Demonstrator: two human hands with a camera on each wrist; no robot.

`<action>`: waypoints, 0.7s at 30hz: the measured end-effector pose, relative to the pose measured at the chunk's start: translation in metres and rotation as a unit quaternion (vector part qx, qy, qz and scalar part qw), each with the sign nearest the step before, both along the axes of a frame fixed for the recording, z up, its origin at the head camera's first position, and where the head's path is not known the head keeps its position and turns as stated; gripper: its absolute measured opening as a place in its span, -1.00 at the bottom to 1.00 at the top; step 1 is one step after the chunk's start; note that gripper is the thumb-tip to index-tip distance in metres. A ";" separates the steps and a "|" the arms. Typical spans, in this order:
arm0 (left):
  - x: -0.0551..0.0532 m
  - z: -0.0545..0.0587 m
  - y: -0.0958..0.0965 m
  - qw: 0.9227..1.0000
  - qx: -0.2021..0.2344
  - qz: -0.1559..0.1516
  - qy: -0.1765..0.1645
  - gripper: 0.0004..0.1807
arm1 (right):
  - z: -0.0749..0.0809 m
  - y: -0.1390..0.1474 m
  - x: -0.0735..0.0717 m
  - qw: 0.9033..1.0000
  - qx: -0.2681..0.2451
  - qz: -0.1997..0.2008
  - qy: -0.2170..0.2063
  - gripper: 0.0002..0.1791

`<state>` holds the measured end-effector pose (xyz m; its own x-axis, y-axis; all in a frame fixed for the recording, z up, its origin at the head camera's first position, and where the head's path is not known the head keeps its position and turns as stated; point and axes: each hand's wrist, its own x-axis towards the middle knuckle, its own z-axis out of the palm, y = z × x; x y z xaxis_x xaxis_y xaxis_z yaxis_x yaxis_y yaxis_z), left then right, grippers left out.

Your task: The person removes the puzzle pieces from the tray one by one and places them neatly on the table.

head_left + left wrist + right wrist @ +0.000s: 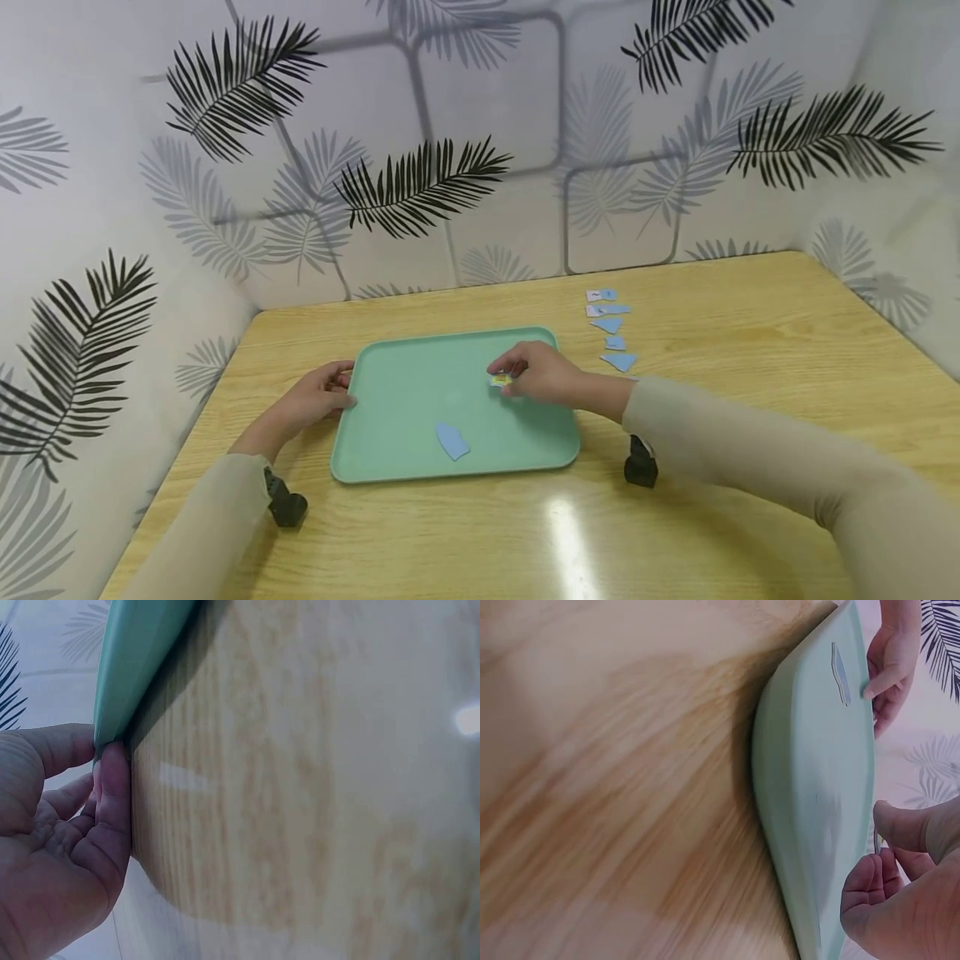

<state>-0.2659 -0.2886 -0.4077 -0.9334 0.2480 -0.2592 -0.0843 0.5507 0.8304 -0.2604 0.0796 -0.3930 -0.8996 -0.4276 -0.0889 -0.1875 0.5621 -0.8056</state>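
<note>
A mint-green tray (pixel 405 400) lies on the wooden table. My left hand (pixel 313 397) grips its left rim, thumb above and fingers curled at the underside, as the left wrist view shows. Over the right half of the tray, my right hand (pixel 542 372) pinches a small puzzle piece (pixel 500 380) with a yellow print between thumb and fingers. In the right wrist view only the thin edge of that piece (pixel 877 841) shows. One light-blue puzzle piece (pixel 452 440) lies flat near the tray's front, apart from both hands.
Right of the tray, several light-blue pieces lie in a column on the table (pixel 750 333), among them a triangular piece (pixel 619 362) and a strip with a white printed end (pixel 607 310). A wall with a leaf pattern (pixel 495 225) stands behind the table.
</note>
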 end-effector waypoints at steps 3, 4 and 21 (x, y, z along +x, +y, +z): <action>0.001 0.002 0.000 1.000 0.006 -0.003 -0.001 -0.28 | 0.002 0.011 0.002 1.000 -0.003 0.005 -0.001 -0.65; 0.002 0.002 0.001 1.000 0.007 -0.004 -0.001 -0.28 | 0.003 0.015 0.003 1.000 -0.004 0.008 0.001 -0.64; 0.001 0.000 0.000 1.000 0.004 -0.005 -0.002 -0.29 | 0.010 0.084 0.022 0.999 -0.035 0.022 0.024 -0.63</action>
<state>-0.2650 -0.2890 -0.4074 -0.9300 0.2600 -0.2598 -0.0812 0.5442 0.8350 -0.2386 0.1639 -0.3825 -0.8827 -0.4697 -0.0138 -0.2501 0.4945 -0.8324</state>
